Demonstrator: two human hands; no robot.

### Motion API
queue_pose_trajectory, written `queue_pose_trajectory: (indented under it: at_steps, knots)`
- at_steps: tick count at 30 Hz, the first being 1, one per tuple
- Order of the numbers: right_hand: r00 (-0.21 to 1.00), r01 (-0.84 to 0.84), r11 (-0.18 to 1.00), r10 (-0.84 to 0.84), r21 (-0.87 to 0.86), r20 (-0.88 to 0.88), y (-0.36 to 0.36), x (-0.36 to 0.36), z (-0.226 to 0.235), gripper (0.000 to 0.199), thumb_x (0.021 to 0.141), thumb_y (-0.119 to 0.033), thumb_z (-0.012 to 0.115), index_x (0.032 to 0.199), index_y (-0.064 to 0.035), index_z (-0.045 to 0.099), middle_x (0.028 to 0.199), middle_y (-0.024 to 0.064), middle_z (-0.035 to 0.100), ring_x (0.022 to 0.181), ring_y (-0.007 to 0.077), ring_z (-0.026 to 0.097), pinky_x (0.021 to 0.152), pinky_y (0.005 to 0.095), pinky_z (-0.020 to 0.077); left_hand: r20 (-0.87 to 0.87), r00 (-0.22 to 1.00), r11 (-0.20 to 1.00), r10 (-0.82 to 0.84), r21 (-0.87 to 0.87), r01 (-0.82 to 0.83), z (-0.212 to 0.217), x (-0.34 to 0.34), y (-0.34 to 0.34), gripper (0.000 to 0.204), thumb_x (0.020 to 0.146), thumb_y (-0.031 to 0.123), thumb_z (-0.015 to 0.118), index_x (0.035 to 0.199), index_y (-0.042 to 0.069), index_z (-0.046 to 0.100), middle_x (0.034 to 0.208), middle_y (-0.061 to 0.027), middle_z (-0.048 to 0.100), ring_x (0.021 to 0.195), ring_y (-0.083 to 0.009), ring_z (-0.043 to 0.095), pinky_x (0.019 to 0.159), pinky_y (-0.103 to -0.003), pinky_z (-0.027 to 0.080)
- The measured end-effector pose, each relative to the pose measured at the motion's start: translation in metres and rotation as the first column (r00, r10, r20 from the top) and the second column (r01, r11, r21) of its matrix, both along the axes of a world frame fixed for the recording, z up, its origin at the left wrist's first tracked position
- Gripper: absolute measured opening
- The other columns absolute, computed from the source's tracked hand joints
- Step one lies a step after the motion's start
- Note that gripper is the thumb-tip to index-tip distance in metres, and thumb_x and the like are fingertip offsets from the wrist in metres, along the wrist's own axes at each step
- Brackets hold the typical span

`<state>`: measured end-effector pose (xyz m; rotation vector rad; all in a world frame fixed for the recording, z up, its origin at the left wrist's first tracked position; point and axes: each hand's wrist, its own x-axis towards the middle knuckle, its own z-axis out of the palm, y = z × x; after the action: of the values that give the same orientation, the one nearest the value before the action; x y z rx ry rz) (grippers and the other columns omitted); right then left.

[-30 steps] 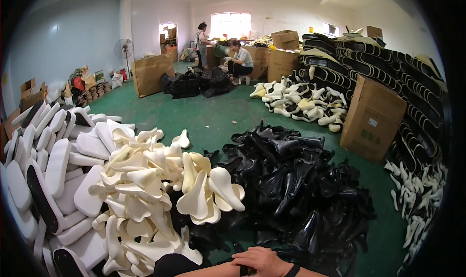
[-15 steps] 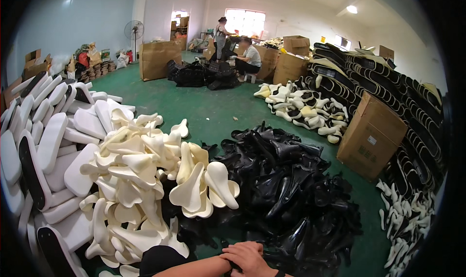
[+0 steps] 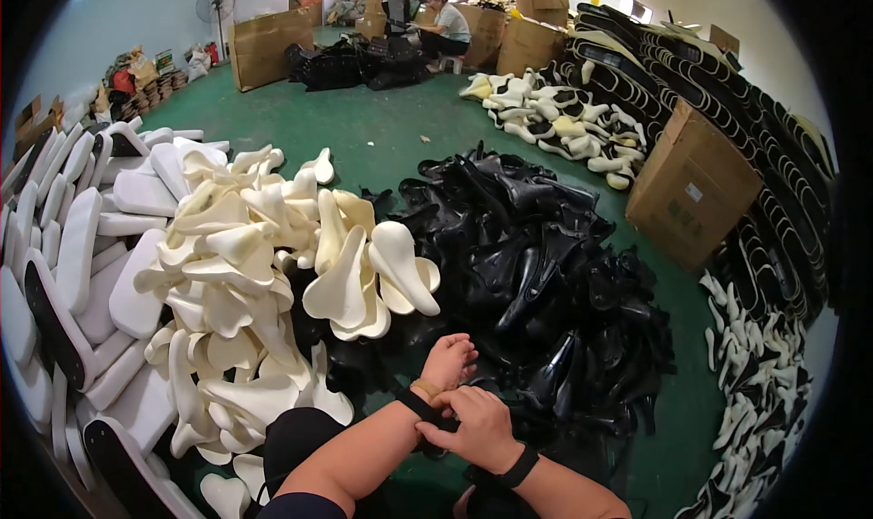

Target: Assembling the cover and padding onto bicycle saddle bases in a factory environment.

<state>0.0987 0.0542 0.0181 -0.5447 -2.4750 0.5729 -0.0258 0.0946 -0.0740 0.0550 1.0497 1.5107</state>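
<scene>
My left hand (image 3: 448, 363) is held above the floor between the two seat piles, its fingers loosely curled with nothing seen in them. A tan band (image 3: 425, 387) and a black wristband (image 3: 420, 406) circle my left wrist. My right hand (image 3: 480, 428) grips the black wristband between thumb and fingers; a second black band (image 3: 520, 465) is on my right wrist. Close on the left lies a heap of cream foam bike saddle pads (image 3: 238, 246). Glossy black saddle covers or shells (image 3: 546, 274) form a big heap to the right.
White padded boards (image 3: 91, 246) are stacked at the left. A cardboard box (image 3: 693, 187) stands at the right, before stacked black curved parts (image 3: 773, 183). Smaller pale pieces (image 3: 755, 401) lie near right. At the back, a seated person (image 3: 446, 28) works beside black items (image 3: 364, 62).
My view has tipped down. My hands show higher in the picture; my right hand, earlier laid over my left wrist area, now pinches the wristband there.
</scene>
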Motion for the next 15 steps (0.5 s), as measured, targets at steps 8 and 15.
queue_pose_trajectory:
  at_steps: [8,15]
  knots:
    - [0.994,0.014,0.937,0.024,-0.348,0.105,-0.004,0.004,0.008,0.019,0.070,-0.025,0.075,0.074,-0.0103,0.063,0.063,-0.0002,0.058,0.055,0.0142,0.057,0.051,0.0280,0.0462,-0.062,0.997,0.999,-0.047,-0.005,0.047,0.007,0.009,-0.009,0.024,0.092,0.012,0.059,0.114,0.009,0.050,0.101,-0.0040,0.058,0.090,-0.0163,0.059,0.078,-0.035,0.050]
    - [1.000,-0.012,0.918,0.011,-0.396,-0.006,-0.005,0.004,0.002,0.015,0.071,-0.015,0.073,0.072,-0.0052,0.062,0.062,0.0029,0.059,0.052,0.0127,0.055,0.051,0.0255,0.0446,0.017,1.000,1.000,-0.023,0.010,0.023,0.013,0.005,-0.026,0.025,0.091,0.008,0.059,0.114,0.007,0.049,0.100,-0.0061,0.058,0.090,-0.0188,0.060,0.080,-0.036,0.052]
